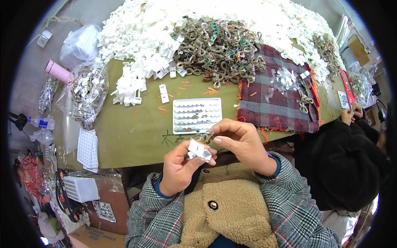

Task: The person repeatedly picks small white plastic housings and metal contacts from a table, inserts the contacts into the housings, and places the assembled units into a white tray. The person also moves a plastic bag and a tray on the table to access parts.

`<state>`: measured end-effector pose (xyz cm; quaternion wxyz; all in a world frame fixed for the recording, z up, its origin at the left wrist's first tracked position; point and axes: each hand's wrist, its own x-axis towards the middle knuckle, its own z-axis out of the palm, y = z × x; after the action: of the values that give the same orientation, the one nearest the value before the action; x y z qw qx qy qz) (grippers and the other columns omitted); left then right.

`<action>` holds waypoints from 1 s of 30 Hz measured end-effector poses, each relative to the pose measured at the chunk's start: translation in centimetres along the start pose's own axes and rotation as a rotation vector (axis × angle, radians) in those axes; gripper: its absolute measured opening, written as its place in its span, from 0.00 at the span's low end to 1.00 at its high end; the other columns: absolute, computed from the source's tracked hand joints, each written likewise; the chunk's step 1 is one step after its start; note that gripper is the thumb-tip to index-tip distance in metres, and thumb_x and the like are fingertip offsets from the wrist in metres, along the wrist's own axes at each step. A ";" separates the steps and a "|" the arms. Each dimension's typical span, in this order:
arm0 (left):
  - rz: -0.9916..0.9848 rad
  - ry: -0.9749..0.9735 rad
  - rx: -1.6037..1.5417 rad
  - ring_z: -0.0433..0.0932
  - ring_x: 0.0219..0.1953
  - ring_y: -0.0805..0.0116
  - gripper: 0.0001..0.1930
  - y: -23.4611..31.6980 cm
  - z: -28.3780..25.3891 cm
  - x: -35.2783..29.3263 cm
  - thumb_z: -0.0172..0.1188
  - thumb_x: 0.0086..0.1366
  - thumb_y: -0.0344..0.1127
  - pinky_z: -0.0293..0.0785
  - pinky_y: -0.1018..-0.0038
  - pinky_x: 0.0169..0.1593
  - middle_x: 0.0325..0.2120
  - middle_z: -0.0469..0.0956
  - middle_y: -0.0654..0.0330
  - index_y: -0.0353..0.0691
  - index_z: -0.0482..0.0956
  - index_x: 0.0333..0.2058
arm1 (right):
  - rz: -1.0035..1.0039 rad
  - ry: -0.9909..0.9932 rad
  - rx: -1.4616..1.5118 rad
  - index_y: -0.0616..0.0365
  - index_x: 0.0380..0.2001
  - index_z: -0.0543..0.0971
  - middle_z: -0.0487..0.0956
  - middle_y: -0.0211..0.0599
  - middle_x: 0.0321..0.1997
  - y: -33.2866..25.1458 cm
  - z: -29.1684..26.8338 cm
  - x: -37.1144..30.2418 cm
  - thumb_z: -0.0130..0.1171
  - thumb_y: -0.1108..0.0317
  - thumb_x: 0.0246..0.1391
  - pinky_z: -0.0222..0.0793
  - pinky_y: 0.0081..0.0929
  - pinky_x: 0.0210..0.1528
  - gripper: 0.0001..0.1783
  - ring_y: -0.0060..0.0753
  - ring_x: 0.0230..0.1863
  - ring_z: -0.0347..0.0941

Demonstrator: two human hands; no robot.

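My left hand (pixel 174 168) is closed around small white plastic casings (pixel 199 150), held above the table's near edge. Close beside it, the thumb and fingers of my right hand (pixel 245 145) pinch a small greyish-brown looped wire (pixel 203 137) at the casings' far side. Whether the wire sits inside a casing I cannot tell. Just beyond both hands lies a white tray (pixel 197 99) with rows of round silvery button cells (pixel 194 116). A lone white casing (pixel 163 94) lies beyond the tray, to its left.
Behind the tray rises a heap of looped wires (pixel 219 49) against a large pile of white casings (pixel 140 29). A plaid cloth (pixel 264 103) bears clear bits and pliers (pixel 308 93). Stacked trays (pixel 87 149) and a filled plastic bag (pixel 84 93) stand left. Another person (pixel 343 165) works at right.
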<state>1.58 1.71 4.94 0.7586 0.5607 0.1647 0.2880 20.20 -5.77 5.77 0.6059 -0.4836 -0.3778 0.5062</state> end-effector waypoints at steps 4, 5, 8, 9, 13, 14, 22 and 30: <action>-0.113 -0.074 -0.025 0.83 0.36 0.65 0.12 -0.5 -0.2 0.2 0.56 0.71 0.33 0.81 0.65 0.48 0.38 0.81 0.50 0.28 0.72 0.45 | -0.015 -0.032 0.145 0.67 0.38 0.74 0.76 0.30 0.32 0.9 0.4 -0.2 0.58 0.75 0.62 0.71 0.17 0.27 0.06 0.15 0.28 0.71; -0.144 -0.075 -0.042 0.83 0.36 0.65 0.12 -0.6 -0.3 0.2 0.56 0.71 0.32 0.82 0.65 0.48 0.38 0.81 0.50 0.28 0.72 0.46 | -0.011 -0.056 0.143 0.66 0.39 0.73 0.76 0.30 0.32 1.0 0.4 -0.2 0.57 0.74 0.63 0.70 0.16 0.28 0.06 0.15 0.28 0.71; -0.198 -0.135 -0.105 0.82 0.37 0.65 0.13 -0.8 -0.8 0.3 0.56 0.71 0.33 0.82 0.64 0.48 0.39 0.80 0.49 0.28 0.72 0.47 | 0.014 -0.101 0.158 0.64 0.42 0.72 0.74 0.30 0.36 1.4 0.4 -0.1 0.55 0.73 0.65 0.70 0.18 0.35 0.06 0.16 0.33 0.71; -0.183 -0.098 -0.165 0.82 0.38 0.65 0.14 -0.8 -0.9 0.3 0.56 0.71 0.33 0.82 0.66 0.47 0.41 0.80 0.49 0.28 0.72 0.49 | 0.030 -0.095 0.176 0.63 0.42 0.71 0.73 0.31 0.41 1.4 0.4 0.1 0.54 0.72 0.65 0.70 0.19 0.40 0.06 0.18 0.37 0.71; -0.043 0.137 -0.369 0.82 0.40 0.66 0.17 -1.4 -1.3 0.4 0.58 0.70 0.34 0.85 0.68 0.41 0.44 0.79 0.51 0.28 0.72 0.52 | -0.180 0.051 0.151 0.59 0.42 0.68 0.72 0.36 0.45 0.7 0.5 0.6 0.51 0.67 0.68 0.71 0.25 0.47 0.07 0.24 0.44 0.73; -0.054 0.146 -0.400 0.82 0.39 0.66 0.17 -1.5 -1.5 0.5 0.59 0.69 0.34 0.85 0.68 0.41 0.42 0.79 0.52 0.28 0.72 0.51 | -0.170 0.047 0.211 0.60 0.44 0.69 0.75 0.30 0.37 0.2 0.6 0.3 0.48 0.72 0.69 0.69 0.19 0.42 0.05 0.18 0.35 0.72; -0.108 0.188 -0.286 0.83 0.36 0.66 0.17 -2.0 -1.2 0.2 0.61 0.68 0.34 0.85 0.70 0.39 0.36 0.81 0.53 0.28 0.73 0.50 | 0.044 -0.026 -0.021 0.65 0.35 0.76 0.78 0.29 0.29 -0.3 2.7 -0.3 0.58 0.76 0.61 0.69 0.17 0.32 0.03 0.16 0.30 0.72; -0.211 0.081 -0.474 0.84 0.38 0.64 0.14 -1.9 -1.8 0.3 0.59 0.69 0.31 0.85 0.69 0.44 0.39 0.81 0.52 0.28 0.75 0.49 | -0.039 -0.198 -0.431 0.67 0.32 0.77 0.78 0.38 0.27 -1.5 1.0 0.5 0.60 0.78 0.56 0.71 0.25 0.32 0.03 0.28 0.31 0.76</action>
<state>1.25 2.84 2.55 0.8875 0.3350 0.1801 0.2601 19.73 -5.12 7.45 0.4585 -0.5423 -0.5438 0.4471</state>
